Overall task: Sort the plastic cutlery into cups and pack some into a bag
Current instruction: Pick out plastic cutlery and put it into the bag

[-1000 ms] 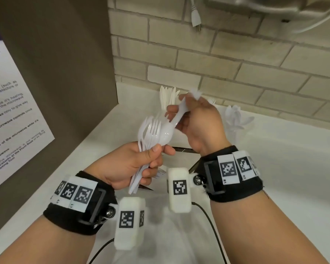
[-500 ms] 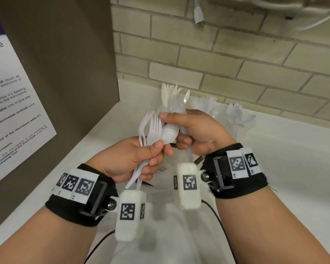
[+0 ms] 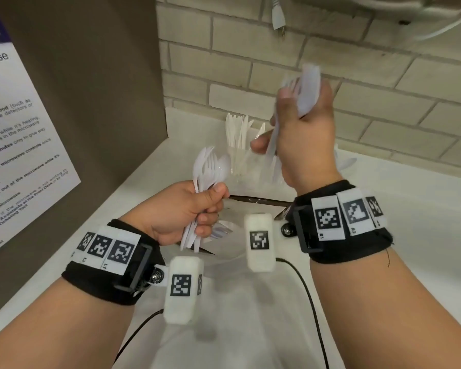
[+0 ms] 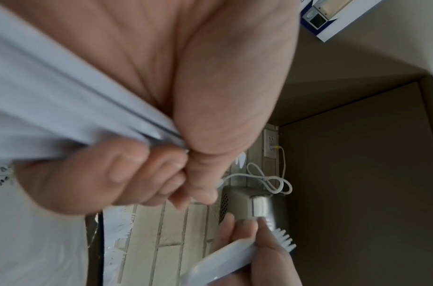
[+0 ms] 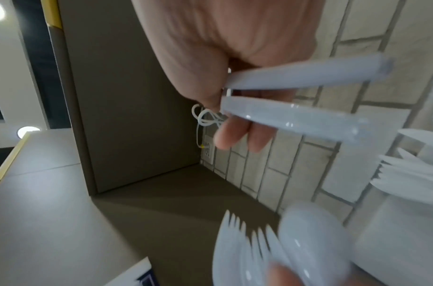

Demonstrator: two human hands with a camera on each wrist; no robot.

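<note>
Both hands are closed on cutlery. A bunch (image 3: 208, 171) of forks and a spoon is gripped upright by the left hand (image 3: 186, 211), left of centre in the head view. Half a second ago the right hand (image 3: 301, 134) was low against that bunch; it has since been raised to the upper right, with two pieces (image 5: 298, 94) pinched in its fingers, one a fork. They have apparently been sorted out for the cups (image 3: 240, 161) at centre. The bag (image 3: 232, 302) is spread below.
</note>
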